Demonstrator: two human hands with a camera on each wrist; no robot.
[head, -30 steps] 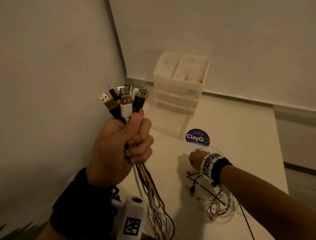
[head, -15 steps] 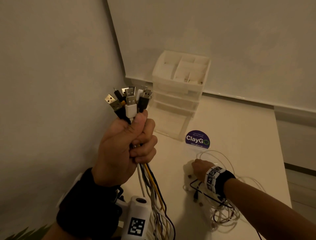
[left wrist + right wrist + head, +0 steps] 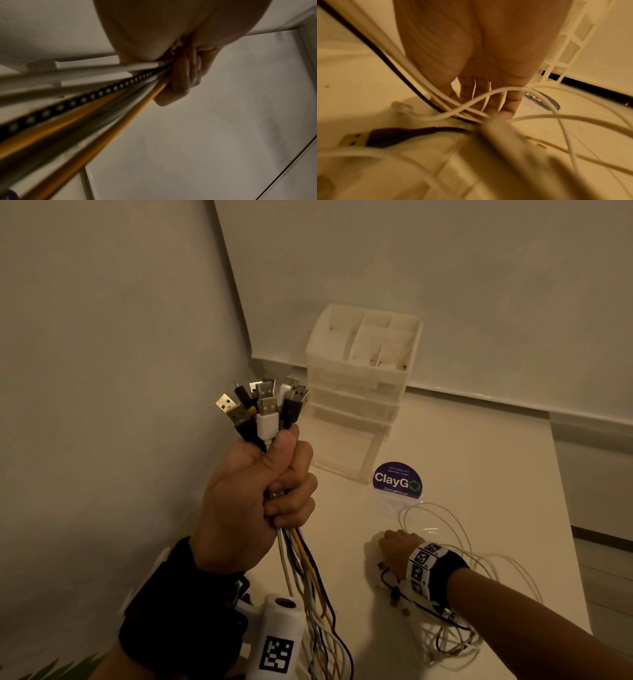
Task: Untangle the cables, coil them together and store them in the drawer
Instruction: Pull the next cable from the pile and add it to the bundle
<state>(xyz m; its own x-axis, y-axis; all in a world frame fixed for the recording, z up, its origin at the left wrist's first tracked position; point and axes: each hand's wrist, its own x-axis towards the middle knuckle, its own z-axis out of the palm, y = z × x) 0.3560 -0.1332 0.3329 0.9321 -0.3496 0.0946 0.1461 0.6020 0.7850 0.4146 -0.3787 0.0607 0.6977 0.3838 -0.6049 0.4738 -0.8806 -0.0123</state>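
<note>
My left hand [image 3: 260, 501] is raised in a fist round a bundle of cables [image 3: 308, 583], with several USB plugs [image 3: 265, 409] sticking up above the thumb. White, yellow and black cords [image 3: 102, 102] hang down from its curled fingers [image 3: 185, 75]. My right hand [image 3: 394, 549] is low on the table, straight fingers [image 3: 488, 105] down on the loose cable loops [image 3: 455, 635]. A white cable [image 3: 471, 102] crosses in front of them, and a black USB plug [image 3: 373, 136] lies nearby. The white drawer unit [image 3: 363, 378] stands in the corner, its bottom drawer [image 3: 346, 450] pulled out.
A purple ClayGo sticker [image 3: 397, 481] lies on the white table [image 3: 479, 460] between the drawer and my right hand. Walls close in at left and behind. The table's right edge drops off past the cable loops.
My right hand has slid a little nearer to me across the table, and white loops have spread out round it. My left hand keeps its grip on the bundle.
</note>
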